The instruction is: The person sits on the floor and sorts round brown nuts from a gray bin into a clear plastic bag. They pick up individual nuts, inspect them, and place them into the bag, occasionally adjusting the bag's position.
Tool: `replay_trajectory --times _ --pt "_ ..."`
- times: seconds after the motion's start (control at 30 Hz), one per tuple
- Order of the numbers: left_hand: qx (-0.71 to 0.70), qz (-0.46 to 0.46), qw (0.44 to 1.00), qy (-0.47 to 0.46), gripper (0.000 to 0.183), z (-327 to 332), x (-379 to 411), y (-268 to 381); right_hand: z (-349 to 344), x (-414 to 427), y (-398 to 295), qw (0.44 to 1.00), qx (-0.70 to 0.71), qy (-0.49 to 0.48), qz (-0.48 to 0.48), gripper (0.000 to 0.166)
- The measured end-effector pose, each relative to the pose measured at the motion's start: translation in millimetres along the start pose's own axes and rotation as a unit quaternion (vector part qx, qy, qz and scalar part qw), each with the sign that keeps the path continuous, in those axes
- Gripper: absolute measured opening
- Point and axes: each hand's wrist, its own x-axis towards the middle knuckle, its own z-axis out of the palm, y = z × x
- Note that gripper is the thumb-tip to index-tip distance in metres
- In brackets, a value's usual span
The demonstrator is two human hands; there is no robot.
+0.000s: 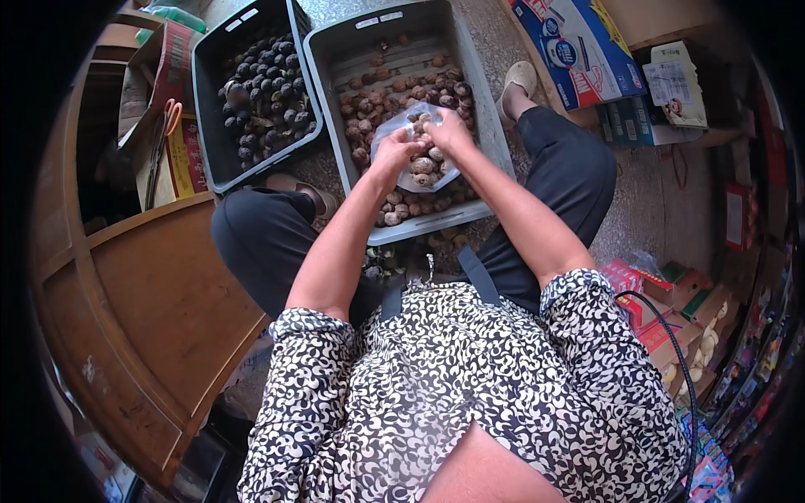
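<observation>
A clear plastic bag (412,182) with several walnuts (422,166) in it lies over a grey plastic crate (402,234) of loose brown walnuts (368,107). On the left side of the bag's mouth, my left hand (397,151) has its fingers closed on the plastic. My right hand (449,131) is at the bag's upper right edge, its fingertips at the plastic and by the walnuts. Both hands are close together above the crate. Whether a fingertip also holds a walnut cannot be told.
A second crate (242,179) of dark, blackened walnuts (267,82) stands at the left. Beyond it, orange-handled scissors (173,116) stand by cardboard boxes (182,148). A wooden cabinet (170,276) is on the left; a blue printed box (575,56) is at the upper right. My legs flank the walnut crate.
</observation>
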Motion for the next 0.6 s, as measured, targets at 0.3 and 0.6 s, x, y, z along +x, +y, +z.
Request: replay_trajectory --times 0.3,0.6 --pt "-0.036 0.024 0.999 -0.024 0.017 9.5 -38.1 16.3 -30.6 -75.0 -80.2 0.997 -0.032 -0.046 -0.054 0.046" --pt "-0.058 -0.014 0.995 0.083 0.027 17.3 -53.6 -25.9 -9.0 -117.3 -62.3 0.993 0.008 -0.095 -0.076 0.061"
